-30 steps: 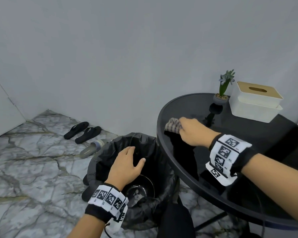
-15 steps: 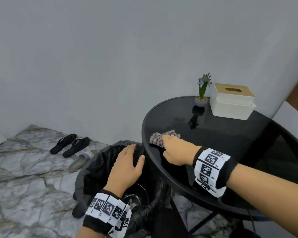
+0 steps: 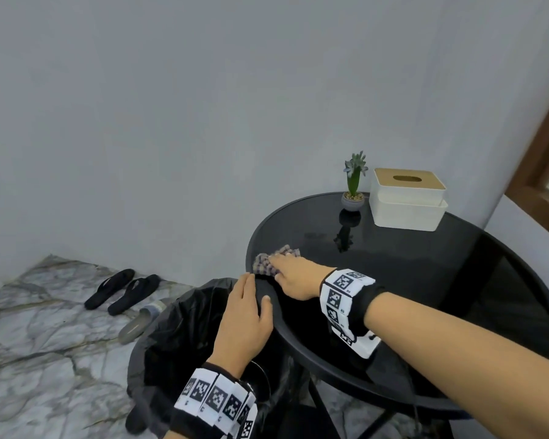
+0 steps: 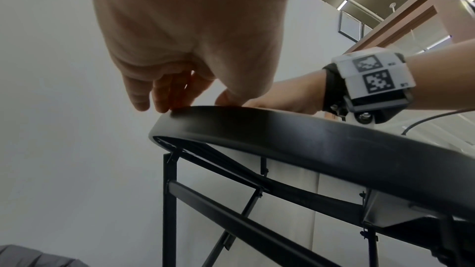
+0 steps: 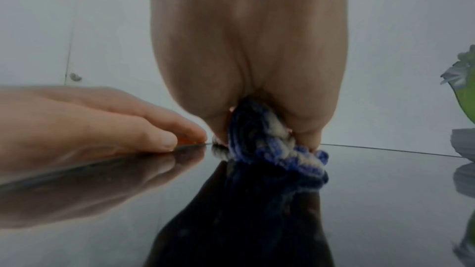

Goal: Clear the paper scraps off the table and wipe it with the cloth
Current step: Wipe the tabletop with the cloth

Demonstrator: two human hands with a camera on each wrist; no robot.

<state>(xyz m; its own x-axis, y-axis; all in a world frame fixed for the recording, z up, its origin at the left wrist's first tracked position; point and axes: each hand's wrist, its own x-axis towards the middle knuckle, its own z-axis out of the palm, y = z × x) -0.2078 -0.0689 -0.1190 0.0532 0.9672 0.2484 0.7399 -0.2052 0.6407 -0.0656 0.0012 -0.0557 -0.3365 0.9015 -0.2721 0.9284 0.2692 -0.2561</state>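
- Head view, far L: marble floor [image 3: 38, 337]; pair of black sandals [image 3: 122, 291] lying near the wall, one grey slipper [image 3: 141, 321] just beside them, closer to the bin.
- Bin w/ black liner [image 3: 178, 340] stands on the floor, tucked against the L edge of the table.
- L hand [image 3: 244, 324] over the bin, palm down, fingers straight and held together, relaxed, holding nothing. Fingertips reach the table rim; thumb lies on the rim. L wrist view agrees: fingers [image 4: 144, 96] touch the top of the black rim.
- Round black glossy table [image 3: 425, 280], R of bin; surface reflects hands and plant.
- Cloth [image 3: 267, 261], checked blue/white, bunched, on the tabletop right at its L edge, touching L-hand fingertips or just beside them; can't tell which.
- R hand [image 3: 295, 274] on top of the cloth, pressing it to the table. R wrist view: cloth wadded under the palm, fingers closed around it.
- No paper scraps visible on the tabletop in any view.
- Back of table: small potted plant [image 3: 354, 185], then white tissue box w/ wooden lid [image 3: 408, 201] just beside it on the R.
- Far R: brown wooden frame [image 3: 545, 153].
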